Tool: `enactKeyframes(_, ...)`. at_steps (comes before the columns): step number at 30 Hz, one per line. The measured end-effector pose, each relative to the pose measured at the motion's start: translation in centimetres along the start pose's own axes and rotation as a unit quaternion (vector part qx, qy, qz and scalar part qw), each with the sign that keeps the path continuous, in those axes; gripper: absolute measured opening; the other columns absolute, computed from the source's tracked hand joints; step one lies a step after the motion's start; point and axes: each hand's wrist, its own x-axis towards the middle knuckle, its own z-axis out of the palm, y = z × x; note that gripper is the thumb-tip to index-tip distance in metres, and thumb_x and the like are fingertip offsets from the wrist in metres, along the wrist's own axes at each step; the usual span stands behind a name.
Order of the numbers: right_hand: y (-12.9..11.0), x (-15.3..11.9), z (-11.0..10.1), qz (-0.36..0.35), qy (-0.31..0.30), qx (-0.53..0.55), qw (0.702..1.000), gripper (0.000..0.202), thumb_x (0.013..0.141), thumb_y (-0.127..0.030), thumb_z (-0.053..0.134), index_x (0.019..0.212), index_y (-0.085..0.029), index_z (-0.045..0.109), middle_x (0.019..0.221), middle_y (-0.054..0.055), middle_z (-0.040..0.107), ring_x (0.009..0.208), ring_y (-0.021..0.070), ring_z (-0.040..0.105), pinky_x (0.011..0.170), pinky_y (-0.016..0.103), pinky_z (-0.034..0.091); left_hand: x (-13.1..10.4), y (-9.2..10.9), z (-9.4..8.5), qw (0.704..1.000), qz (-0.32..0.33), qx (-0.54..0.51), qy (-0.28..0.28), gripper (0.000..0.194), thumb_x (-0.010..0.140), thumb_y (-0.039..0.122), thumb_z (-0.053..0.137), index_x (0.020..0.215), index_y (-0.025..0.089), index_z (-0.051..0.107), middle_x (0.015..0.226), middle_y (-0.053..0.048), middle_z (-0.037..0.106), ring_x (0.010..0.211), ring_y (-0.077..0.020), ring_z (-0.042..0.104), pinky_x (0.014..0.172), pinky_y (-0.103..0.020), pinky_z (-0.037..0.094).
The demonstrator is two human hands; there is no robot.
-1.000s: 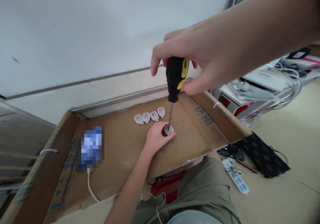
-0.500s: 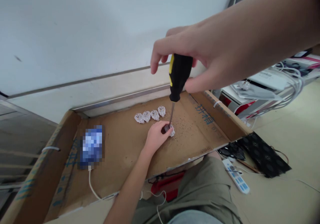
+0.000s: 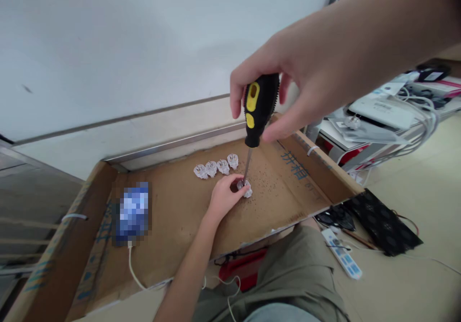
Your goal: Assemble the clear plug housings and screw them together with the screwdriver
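My right hand (image 3: pixel 279 79) is closed around the black and yellow handle of a screwdriver (image 3: pixel 260 108). Its shaft points down, with the tip at a small clear plug (image 3: pixel 247 190) on the cardboard. My left hand (image 3: pixel 227 193) pinches that plug between thumb and fingers and partly covers it. Exactly where the tip meets the plug is too small to make out. Just beyond my left hand, several similar clear plugs (image 3: pixel 217 166) stand in a row, metal pins upward.
A shallow cardboard box (image 3: pixel 169 235) forms the work surface, dark specks scattered right of the plug. At left lies a blurred blue device (image 3: pixel 132 212) with a white cable. A power strip (image 3: pixel 342 255) is on the floor; cables and a white device (image 3: pixel 383 113) sit at right.
The screwdriver handle has turned, bringing its yellow patches round to face me. My right hand's fingers have shifted and closed in on the handle. My left hand and the plug stay put.
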Motion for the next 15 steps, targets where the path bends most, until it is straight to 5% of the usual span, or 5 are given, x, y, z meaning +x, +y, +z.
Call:
enactKeyframes(4, -0.4, 0.2, 0.0, 0.03, -0.035, -0.006, 0.999, 0.042, 0.069, -0.025, 0.069, 0.108, -0.04, 0.059, 0.085, -0.013, 0.06, 0.065, 0.0068, 0.056, 0.061, 0.022, 0.042, 0.0, 0.1, -0.1, 1.0, 0.003, 0.018, 0.004, 0.028, 0.076, 0.039, 0.066, 0.099, 0.024, 0.066, 0.088, -0.003, 0.068, 0.082, -0.0184, 0.062, 0.077, -0.032, 0.049)
enactKeyframes(6, -0.4, 0.2, 0.1, 0.022, -0.017, -0.04, 0.999, 0.041, 0.067, -0.031, 0.07, 0.105, -0.042, 0.059, 0.091, -0.012, 0.058, 0.069, 0.0088, 0.055, 0.064, 0.025, 0.041, 0.0, 0.1, -0.1, 1.0, 0.0, 0.02, 0.004, 0.028, 0.076, 0.039, 0.066, 0.1, 0.024, 0.066, 0.088, -0.002, 0.067, 0.081, -0.0181, 0.062, 0.076, -0.032, 0.049)
enactKeyframes(10, 0.4, -0.1, 0.5, -0.057, 0.02, -0.063, 0.996, 0.044, 0.069, -0.03, 0.063, 0.111, -0.043, 0.055, 0.096, -0.01, 0.054, 0.064, 0.0062, 0.048, 0.058, 0.022, 0.033, 0.0, 0.0, -0.1, 1.0, -0.002, 0.02, 0.002, 0.028, 0.075, 0.039, 0.067, 0.1, 0.025, 0.066, 0.088, -0.002, 0.067, 0.08, -0.0177, 0.062, 0.076, -0.031, 0.049)
enactKeyframes(15, 1.7, -0.1, 0.7, -0.087, 0.047, -0.077, 0.992, 0.037, 0.076, -0.055, 0.052, 0.107, -0.033, 0.055, 0.081, -0.007, 0.055, 0.054, 0.0051, 0.041, 0.056, 0.023, 0.027, 0.0, 0.1, -0.2, 1.0, 0.012, 0.026, 0.003, 0.03, 0.075, 0.041, 0.066, 0.101, 0.025, 0.066, 0.09, -0.002, 0.068, 0.081, -0.018, 0.061, 0.078, -0.032, 0.049)
